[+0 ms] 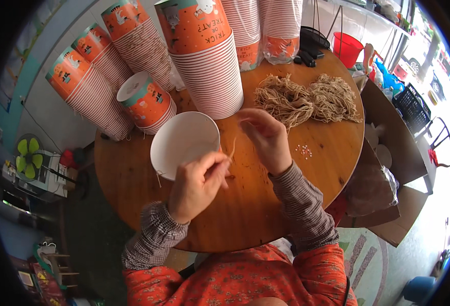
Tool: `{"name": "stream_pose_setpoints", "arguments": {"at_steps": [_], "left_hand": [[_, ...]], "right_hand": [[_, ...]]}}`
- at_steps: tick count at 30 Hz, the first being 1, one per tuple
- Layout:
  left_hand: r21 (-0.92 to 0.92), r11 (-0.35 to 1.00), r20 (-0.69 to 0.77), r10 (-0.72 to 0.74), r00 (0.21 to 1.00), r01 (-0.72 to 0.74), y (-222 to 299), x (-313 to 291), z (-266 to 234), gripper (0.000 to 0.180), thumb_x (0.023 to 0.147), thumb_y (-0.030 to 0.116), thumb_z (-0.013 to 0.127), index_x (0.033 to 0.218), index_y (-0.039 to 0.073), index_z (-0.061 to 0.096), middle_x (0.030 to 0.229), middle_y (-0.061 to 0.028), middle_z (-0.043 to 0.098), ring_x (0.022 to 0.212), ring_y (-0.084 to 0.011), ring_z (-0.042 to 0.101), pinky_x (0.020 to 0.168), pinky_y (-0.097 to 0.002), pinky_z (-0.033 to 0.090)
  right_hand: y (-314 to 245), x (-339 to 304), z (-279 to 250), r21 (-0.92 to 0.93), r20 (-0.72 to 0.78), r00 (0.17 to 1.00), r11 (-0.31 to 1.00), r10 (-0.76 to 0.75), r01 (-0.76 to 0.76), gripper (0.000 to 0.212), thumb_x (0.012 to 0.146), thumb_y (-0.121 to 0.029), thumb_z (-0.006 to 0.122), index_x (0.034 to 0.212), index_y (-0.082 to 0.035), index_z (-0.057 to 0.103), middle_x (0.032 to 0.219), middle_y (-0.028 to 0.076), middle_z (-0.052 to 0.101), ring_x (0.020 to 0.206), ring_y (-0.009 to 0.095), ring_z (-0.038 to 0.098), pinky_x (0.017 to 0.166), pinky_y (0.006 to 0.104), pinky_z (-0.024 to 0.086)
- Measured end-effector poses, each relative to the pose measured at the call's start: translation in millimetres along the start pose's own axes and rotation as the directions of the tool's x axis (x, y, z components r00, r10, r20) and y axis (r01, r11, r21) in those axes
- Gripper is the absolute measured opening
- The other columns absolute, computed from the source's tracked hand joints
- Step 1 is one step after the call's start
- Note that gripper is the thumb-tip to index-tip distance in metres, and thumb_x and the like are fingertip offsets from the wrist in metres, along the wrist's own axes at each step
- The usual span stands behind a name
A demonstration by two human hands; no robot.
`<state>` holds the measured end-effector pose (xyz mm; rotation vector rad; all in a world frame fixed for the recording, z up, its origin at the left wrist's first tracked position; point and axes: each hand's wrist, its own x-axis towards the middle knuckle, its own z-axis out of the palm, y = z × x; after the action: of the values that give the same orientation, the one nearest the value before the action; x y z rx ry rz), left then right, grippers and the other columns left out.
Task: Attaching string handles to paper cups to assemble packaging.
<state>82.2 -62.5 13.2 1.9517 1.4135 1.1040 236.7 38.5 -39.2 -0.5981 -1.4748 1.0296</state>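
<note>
- The white paper bucket with an orange outside (184,143) lies tilted on its side on the round brown wooden table (133,188), its mouth toward the person. The left hand (197,186) is at its lower right rim, fingers pinched together on a thin tan string (232,149).
- The right hand (266,137), just right of the bucket, has fingertips drawn together on what looks like the string's other end; the pinch itself is too small to confirm.
- The string could slip from either pinch, as it is thin and the grip is fingertip only.
- The bucket is steadied only by the left hand at its rim; a pull on the string could roll it toward the short stack of orange printed paper buckets (146,102) behind it.
- The tall leaning stacks of orange printed buckets (204,56) behind the bucket look unstable; a nudge could topple them.
- The tiny pale beads (304,150) scattered right of the bucket lie near the right sleeve, which could sweep them off the table.
- The tangled bundles of tan string (306,99), behind and right of the bucket, could snag a strand pulled through them.
</note>
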Motion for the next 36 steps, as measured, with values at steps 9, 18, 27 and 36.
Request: {"name": "stream_pose_setpoints", "arguments": {"at_steps": [9, 18, 27, 36], "left_hand": [[0.385, 0.859, 0.030, 0.354, 0.935, -0.338, -10, 45, -15, 0.004, 0.084, 0.004, 0.060, 0.087, 0.001, 0.058, 0.078, -0.0129, 0.059, 0.069, -0.0332, 0.060, 0.060, -0.0412, 0.049], [0.552, 0.749, -0.015, 0.449, 0.893, -0.367, -26, 37, -4, 0.009, 0.083, 0.011, 0.066, 0.084, 0.004, 0.059, 0.078, -0.0090, 0.059, 0.067, -0.0283, 0.061, 0.057, -0.0380, 0.050], [0.595, 0.784, 0.105, 0.139, 0.985, -0.175, -27, -1, -25, 0.019, 0.084, 0.010, 0.063, 0.100, 0.000, 0.061, 0.092, -0.0161, 0.065, 0.082, -0.0359, 0.063, 0.069, -0.0425, 0.049], [0.576, 0.804, 0.219, 0.022, 0.975, -0.147, -46, -28, -98, 0.011, 0.081, 0.009, 0.063, 0.089, 0.002, 0.064, 0.082, -0.0110, 0.063, 0.079, -0.0317, 0.060, 0.075, -0.0395, 0.046]], "right_hand": [[-3, -9, 14, 0.340, 0.232, 0.968, 0.925, 0.095, -0.172, 0.025, 0.095, -0.014, 0.057, 0.113, 0.004, 0.055, 0.091, 0.006, 0.064, 0.078, 0.010, 0.063, 0.063, 0.0225, 0.053], [-2, -1, -6, 0.150, 0.343, 0.852, 0.873, 0.395, -0.465, 0.016, 0.094, -0.013, 0.059, 0.101, 0.001, 0.059, 0.081, 0.005, 0.066, 0.062, 0.008, 0.060, 0.050, 0.0194, 0.046], [9, 6, -11, 0.326, -0.004, 0.939, 0.888, 0.344, -0.324, 0.014, 0.093, -0.009, 0.060, 0.103, 0.001, 0.060, 0.083, 0.005, 0.066, 0.065, 0.009, 0.062, 0.054, 0.0203, 0.049], [18, 13, -31, -0.012, -0.230, 0.962, 0.988, 0.144, -0.151, 0.012, 0.090, -0.006, 0.060, 0.098, 0.004, 0.062, 0.079, 0.006, 0.065, 0.064, 0.010, 0.062, 0.056, 0.0227, 0.050]]}}
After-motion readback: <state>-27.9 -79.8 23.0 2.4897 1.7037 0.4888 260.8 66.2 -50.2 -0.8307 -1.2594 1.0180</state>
